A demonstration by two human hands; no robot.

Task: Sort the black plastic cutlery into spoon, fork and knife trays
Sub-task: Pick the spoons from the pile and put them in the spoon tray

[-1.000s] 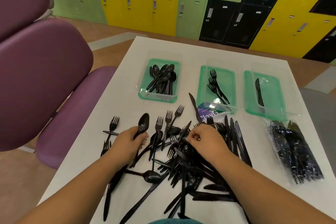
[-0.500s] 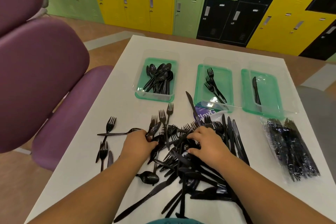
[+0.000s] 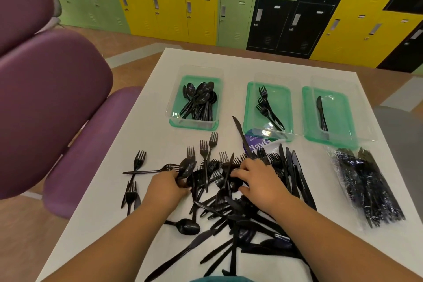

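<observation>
Head view: a black spoon (image 3: 185,168) at the table's middle, gripped in the left hand (image 3: 167,186) fingers, points bowl-first toward the spoon tray (image 3: 174,107) at the far edge, while the right hand (image 3: 258,182) fingers curl into the cutlery pile (image 3: 229,208).

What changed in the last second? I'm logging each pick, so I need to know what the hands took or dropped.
The left hand, which held a spoon raised by its handle, has dropped toward the pile, still gripping it. The right hand keeps rummaging in the pile; whether it grips anything is unclear. The spoon tray, fork tray and knife tray hold the same contents.
</observation>
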